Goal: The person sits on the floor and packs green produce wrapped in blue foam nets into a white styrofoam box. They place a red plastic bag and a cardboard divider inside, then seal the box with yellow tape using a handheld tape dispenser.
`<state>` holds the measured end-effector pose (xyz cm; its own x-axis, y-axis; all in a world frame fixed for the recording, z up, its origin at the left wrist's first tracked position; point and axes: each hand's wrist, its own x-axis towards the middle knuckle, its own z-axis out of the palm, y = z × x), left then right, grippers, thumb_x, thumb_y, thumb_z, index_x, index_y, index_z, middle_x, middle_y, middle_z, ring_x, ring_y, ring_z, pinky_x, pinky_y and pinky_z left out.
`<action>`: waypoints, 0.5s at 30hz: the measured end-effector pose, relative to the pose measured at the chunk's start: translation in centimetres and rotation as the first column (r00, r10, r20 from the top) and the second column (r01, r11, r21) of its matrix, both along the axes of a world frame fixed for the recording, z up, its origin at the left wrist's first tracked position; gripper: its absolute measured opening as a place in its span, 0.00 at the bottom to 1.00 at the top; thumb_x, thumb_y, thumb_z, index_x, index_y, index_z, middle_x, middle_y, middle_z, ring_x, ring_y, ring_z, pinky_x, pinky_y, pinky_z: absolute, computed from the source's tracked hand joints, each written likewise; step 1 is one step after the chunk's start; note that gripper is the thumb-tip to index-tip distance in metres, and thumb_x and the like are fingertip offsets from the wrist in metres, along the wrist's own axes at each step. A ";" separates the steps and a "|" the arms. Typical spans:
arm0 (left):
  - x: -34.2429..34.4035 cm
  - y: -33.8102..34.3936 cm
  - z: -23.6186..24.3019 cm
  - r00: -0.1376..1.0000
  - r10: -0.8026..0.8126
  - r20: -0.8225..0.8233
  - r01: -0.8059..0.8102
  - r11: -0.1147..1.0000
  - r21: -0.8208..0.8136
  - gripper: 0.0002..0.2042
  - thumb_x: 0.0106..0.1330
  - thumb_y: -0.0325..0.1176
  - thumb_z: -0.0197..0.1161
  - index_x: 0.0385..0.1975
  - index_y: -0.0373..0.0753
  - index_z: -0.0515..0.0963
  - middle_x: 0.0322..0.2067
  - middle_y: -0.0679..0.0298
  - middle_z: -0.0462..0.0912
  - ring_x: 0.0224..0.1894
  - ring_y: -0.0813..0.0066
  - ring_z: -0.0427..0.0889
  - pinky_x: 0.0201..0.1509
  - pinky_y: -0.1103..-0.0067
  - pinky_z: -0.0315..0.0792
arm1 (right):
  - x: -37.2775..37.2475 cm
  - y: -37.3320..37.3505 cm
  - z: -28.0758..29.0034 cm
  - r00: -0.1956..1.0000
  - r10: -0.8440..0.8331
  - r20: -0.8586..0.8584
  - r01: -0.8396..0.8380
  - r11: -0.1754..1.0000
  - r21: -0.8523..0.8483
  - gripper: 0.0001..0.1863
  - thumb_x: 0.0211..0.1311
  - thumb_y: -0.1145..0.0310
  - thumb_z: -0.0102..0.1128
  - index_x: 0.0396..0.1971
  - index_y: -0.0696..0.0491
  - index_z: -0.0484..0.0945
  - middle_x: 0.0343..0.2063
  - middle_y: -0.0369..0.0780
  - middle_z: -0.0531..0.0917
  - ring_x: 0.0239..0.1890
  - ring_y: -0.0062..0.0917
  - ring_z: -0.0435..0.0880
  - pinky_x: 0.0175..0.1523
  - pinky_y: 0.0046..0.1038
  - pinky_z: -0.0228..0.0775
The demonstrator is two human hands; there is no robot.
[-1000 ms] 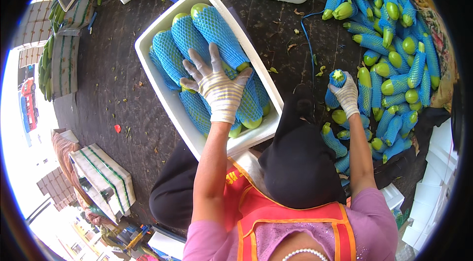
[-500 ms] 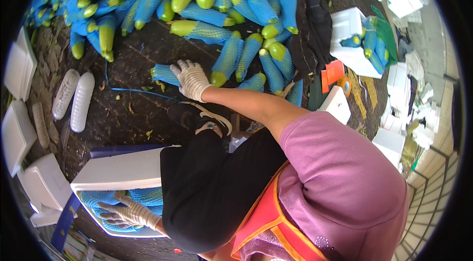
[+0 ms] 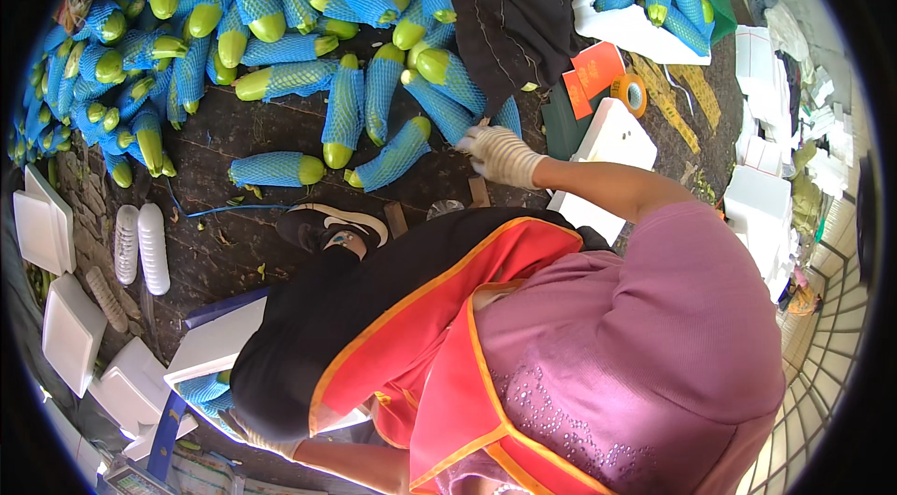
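My right hand [image 3: 502,157], in a striped glove, reaches to the near edge of the pile, its fingers curled. It meets the lower end of a zucchini in blue netting [image 3: 507,116] and the tip of a dark cloth [image 3: 519,19]; what it grips is hidden. Beside it lie more netted zucchini [image 3: 392,155]; another netted zucchini [image 3: 277,169] rests alone further left. My left hand [image 3: 268,440], also gloved, is at the near side of a white foam box [image 3: 213,338] with netted zucchini inside. My knee hides most of its fingers.
A large heap of netted zucchini [image 3: 266,5] fills the back left. Orange tape [image 3: 629,95], a red card [image 3: 593,77] and a foam lid [image 3: 612,142] lie to the right. Another foam box [image 3: 645,39] holds zucchini under green netting. Foam pieces [image 3: 75,332] and white ribbed sleeves [image 3: 152,247] are at left.
My right hand has left the lone zucchini and moved right to the pile's edge. That zucchini now lies turned with its green end rightward. My left hand has slipped mostly behind my knee.
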<state>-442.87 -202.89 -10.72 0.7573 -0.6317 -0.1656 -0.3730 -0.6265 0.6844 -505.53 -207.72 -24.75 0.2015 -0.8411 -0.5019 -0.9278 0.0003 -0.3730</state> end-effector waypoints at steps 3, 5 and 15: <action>-0.7 1.5 2.0 0.998 0.064 -0.014 -0.065 0.993 -0.097 0.28 0.75 0.47 0.54 0.69 0.38 0.68 0.67 0.53 0.70 0.68 0.53 0.71 0.70 0.57 0.67 | -8.2 6.7 -2.3 0.898 -0.408 -0.166 0.424 0.903 0.074 0.16 0.58 0.66 0.62 0.44 0.58 0.80 0.45 0.52 0.81 0.48 0.49 0.83 0.54 0.43 0.75; -1.7 2.1 3.9 0.986 0.161 -0.047 -0.167 0.966 -0.195 0.25 0.75 0.45 0.53 0.66 0.36 0.71 0.65 0.52 0.73 0.67 0.55 0.72 0.71 0.59 0.65 | -10.8 7.4 -3.8 0.714 -0.672 -0.197 0.696 0.713 0.090 0.34 0.56 0.52 0.69 0.59 0.56 0.73 0.56 0.53 0.78 0.56 0.47 0.81 0.60 0.39 0.74; 1.3 7.7 7.7 0.943 0.292 -0.158 -0.331 0.865 -0.376 0.27 0.71 0.46 0.58 0.67 0.42 0.72 0.67 0.54 0.72 0.70 0.55 0.69 0.75 0.58 0.60 | -10.3 -8.6 -2.0 -0.361 -0.763 0.536 0.869 -0.067 0.491 0.21 0.57 0.67 0.70 0.50 0.60 0.79 0.41 0.44 0.85 0.41 0.33 0.84 0.48 0.33 0.76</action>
